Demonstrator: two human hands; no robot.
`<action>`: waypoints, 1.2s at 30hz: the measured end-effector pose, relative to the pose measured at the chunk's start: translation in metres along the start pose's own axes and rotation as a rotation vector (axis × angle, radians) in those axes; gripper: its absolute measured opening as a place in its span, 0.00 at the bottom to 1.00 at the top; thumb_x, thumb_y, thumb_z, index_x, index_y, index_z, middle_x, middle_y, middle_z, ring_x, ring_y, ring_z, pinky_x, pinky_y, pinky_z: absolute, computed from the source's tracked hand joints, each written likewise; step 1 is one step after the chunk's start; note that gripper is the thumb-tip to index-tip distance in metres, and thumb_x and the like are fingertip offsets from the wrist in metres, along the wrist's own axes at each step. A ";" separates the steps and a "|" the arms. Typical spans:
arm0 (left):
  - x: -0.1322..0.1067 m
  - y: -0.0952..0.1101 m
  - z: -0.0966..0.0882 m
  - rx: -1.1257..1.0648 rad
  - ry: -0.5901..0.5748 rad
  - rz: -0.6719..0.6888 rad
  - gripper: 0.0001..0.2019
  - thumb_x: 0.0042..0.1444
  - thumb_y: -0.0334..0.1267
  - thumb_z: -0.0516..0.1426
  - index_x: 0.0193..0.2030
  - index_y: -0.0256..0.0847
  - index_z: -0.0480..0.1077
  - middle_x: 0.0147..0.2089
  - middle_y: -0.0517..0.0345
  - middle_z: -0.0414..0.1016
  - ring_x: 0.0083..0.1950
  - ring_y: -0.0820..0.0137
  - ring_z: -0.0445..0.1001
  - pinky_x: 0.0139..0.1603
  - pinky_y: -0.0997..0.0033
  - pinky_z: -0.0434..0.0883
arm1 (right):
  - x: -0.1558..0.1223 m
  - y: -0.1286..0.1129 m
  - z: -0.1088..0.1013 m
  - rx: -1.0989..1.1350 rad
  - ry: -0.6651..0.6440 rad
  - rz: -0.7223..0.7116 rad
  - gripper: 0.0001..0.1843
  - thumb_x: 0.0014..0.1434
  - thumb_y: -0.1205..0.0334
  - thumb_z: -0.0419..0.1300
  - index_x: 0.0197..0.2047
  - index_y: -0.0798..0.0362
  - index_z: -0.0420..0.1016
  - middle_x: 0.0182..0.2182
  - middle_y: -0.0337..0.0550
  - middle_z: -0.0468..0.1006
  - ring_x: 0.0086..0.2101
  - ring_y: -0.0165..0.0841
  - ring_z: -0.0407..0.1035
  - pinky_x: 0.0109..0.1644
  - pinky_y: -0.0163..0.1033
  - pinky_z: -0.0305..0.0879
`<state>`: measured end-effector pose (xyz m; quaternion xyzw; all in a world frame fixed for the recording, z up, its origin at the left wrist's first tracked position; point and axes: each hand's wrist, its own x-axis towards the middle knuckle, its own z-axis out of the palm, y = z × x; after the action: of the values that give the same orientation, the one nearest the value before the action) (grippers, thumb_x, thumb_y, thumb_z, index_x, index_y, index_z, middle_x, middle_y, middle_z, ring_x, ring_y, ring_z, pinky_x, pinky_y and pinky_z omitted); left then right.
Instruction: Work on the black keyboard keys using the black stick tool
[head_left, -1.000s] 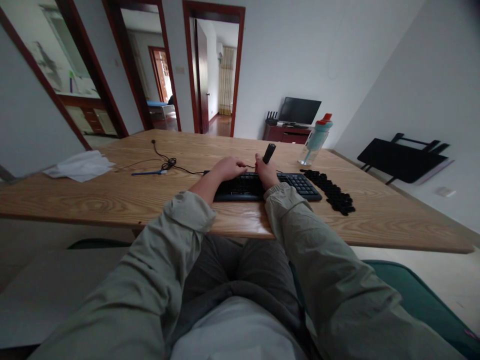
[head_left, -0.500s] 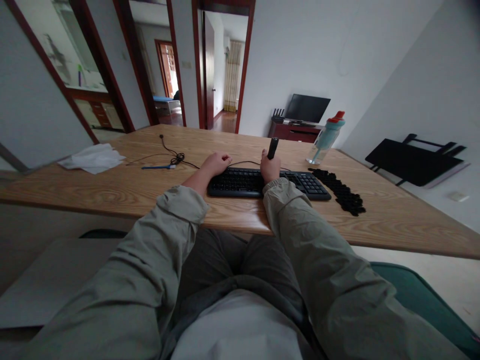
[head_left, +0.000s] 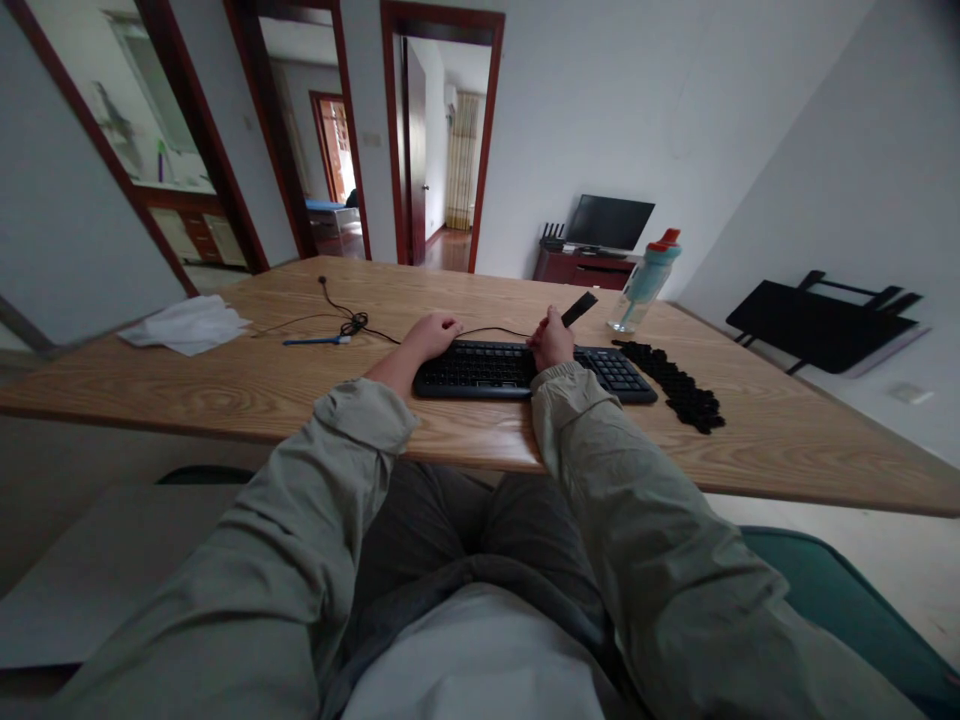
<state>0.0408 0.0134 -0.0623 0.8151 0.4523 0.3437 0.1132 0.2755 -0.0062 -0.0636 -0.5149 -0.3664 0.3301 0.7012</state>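
Observation:
A black keyboard (head_left: 472,372) lies near the table's front edge, with its keys in place on the left part and on the number pad. My left hand (head_left: 431,337) rests at its back left corner, fingers curled against it. Over the right-middle of the keyboard, my right hand (head_left: 553,342) is closed around a slim black-handled tool (head_left: 580,308); the handle tilts up to the right, and its working end is hidden below the fingers. Right of the keyboard lies a long heap of small black pieces (head_left: 675,385), too small to make out singly.
A clear bottle with a red lid (head_left: 641,285) stands behind the heap. On the left are white tissue sheets (head_left: 184,325), a blue brush-like stick (head_left: 315,341) and a coiled black cable (head_left: 355,323). The wooden table (head_left: 795,440) has its front edge close to my lap.
The tool in my right hand has tipped from nearly upright to leaning right, and that hand has shifted slightly right. My left hand stays at the keyboard's corner.

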 end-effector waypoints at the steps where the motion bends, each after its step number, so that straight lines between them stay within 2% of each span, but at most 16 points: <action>1: 0.000 -0.001 0.000 -0.007 0.001 0.000 0.16 0.60 0.43 0.52 0.36 0.36 0.78 0.38 0.51 0.80 0.38 0.65 0.73 0.42 0.68 0.68 | 0.000 -0.004 -0.005 -0.006 -0.048 -0.002 0.26 0.59 0.33 0.49 0.25 0.46 0.52 0.17 0.31 0.52 0.18 0.29 0.52 0.23 0.37 0.60; 3: 0.001 -0.003 -0.001 -0.019 0.001 -0.015 0.17 0.60 0.44 0.52 0.36 0.36 0.78 0.38 0.52 0.80 0.38 0.65 0.73 0.43 0.68 0.68 | -0.001 -0.012 -0.016 -0.062 -0.125 -0.029 0.26 0.58 0.33 0.50 0.26 0.47 0.56 0.18 0.34 0.57 0.19 0.29 0.57 0.24 0.35 0.61; 6: 0.000 -0.005 -0.002 -0.035 0.000 -0.041 0.16 0.60 0.44 0.52 0.38 0.37 0.78 0.39 0.53 0.80 0.40 0.65 0.74 0.45 0.68 0.68 | -0.004 -0.024 -0.036 -0.203 -0.161 -0.059 0.26 0.57 0.34 0.53 0.27 0.49 0.61 0.20 0.37 0.64 0.21 0.29 0.60 0.22 0.34 0.58; 9: -0.001 -0.005 -0.004 -0.040 0.002 -0.031 0.16 0.61 0.43 0.52 0.38 0.37 0.79 0.39 0.52 0.81 0.42 0.64 0.75 0.46 0.68 0.68 | -0.010 -0.031 -0.054 -0.253 -0.277 -0.014 0.26 0.58 0.33 0.53 0.27 0.49 0.61 0.16 0.32 0.56 0.16 0.27 0.51 0.17 0.34 0.47; 11: -0.002 -0.005 -0.006 -0.045 0.006 -0.030 0.16 0.61 0.43 0.52 0.38 0.37 0.79 0.39 0.52 0.81 0.42 0.63 0.75 0.46 0.68 0.68 | -0.013 -0.032 -0.066 -0.278 -0.407 -0.040 0.24 0.56 0.36 0.58 0.27 0.49 0.62 0.14 0.29 0.52 0.15 0.26 0.47 0.17 0.34 0.43; 14: -0.003 -0.004 -0.007 -0.064 0.006 -0.058 0.16 0.61 0.44 0.53 0.38 0.37 0.79 0.38 0.53 0.81 0.41 0.64 0.75 0.44 0.69 0.68 | -0.012 -0.030 -0.084 -0.414 -0.535 -0.151 0.21 0.49 0.43 0.68 0.35 0.51 0.70 0.16 0.30 0.60 0.16 0.26 0.53 0.17 0.33 0.47; 17: -0.003 -0.003 -0.008 -0.069 0.002 -0.079 0.16 0.61 0.43 0.53 0.38 0.37 0.79 0.38 0.53 0.80 0.41 0.63 0.75 0.44 0.68 0.68 | -0.010 -0.028 -0.098 -0.515 -0.580 -0.189 0.25 0.47 0.45 0.70 0.44 0.52 0.76 0.18 0.31 0.66 0.17 0.26 0.58 0.18 0.33 0.52; 20: -0.004 -0.002 -0.009 -0.057 -0.010 -0.092 0.16 0.61 0.43 0.53 0.39 0.36 0.79 0.38 0.52 0.80 0.41 0.62 0.75 0.45 0.67 0.68 | -0.012 -0.029 -0.101 -0.549 -0.588 -0.196 0.25 0.48 0.45 0.69 0.45 0.54 0.78 0.18 0.33 0.66 0.18 0.26 0.58 0.19 0.33 0.54; 24: -0.003 -0.003 -0.009 -0.050 -0.023 -0.115 0.18 0.61 0.45 0.52 0.41 0.36 0.79 0.40 0.52 0.81 0.41 0.63 0.75 0.45 0.67 0.68 | -0.019 -0.032 -0.095 -0.609 -0.628 -0.249 0.24 0.49 0.46 0.68 0.44 0.53 0.79 0.19 0.34 0.69 0.21 0.28 0.61 0.23 0.34 0.58; 30: -0.003 -0.006 -0.008 -0.059 -0.017 -0.088 0.18 0.60 0.46 0.53 0.39 0.36 0.79 0.41 0.51 0.81 0.42 0.63 0.75 0.46 0.68 0.68 | -0.017 -0.034 -0.094 -0.576 -0.598 -0.309 0.22 0.49 0.48 0.66 0.44 0.52 0.79 0.29 0.41 0.77 0.33 0.36 0.71 0.38 0.42 0.69; 36: -0.002 -0.005 -0.008 -0.049 -0.022 -0.078 0.18 0.60 0.46 0.52 0.38 0.36 0.79 0.39 0.51 0.81 0.41 0.62 0.75 0.46 0.66 0.69 | -0.014 -0.033 -0.095 -0.592 -0.583 -0.367 0.15 0.49 0.55 0.65 0.40 0.51 0.81 0.37 0.44 0.81 0.42 0.39 0.74 0.53 0.48 0.68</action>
<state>0.0315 0.0135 -0.0603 0.7976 0.4741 0.3408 0.1514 0.3521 -0.0717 -0.0537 -0.5052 -0.7123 0.2125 0.4385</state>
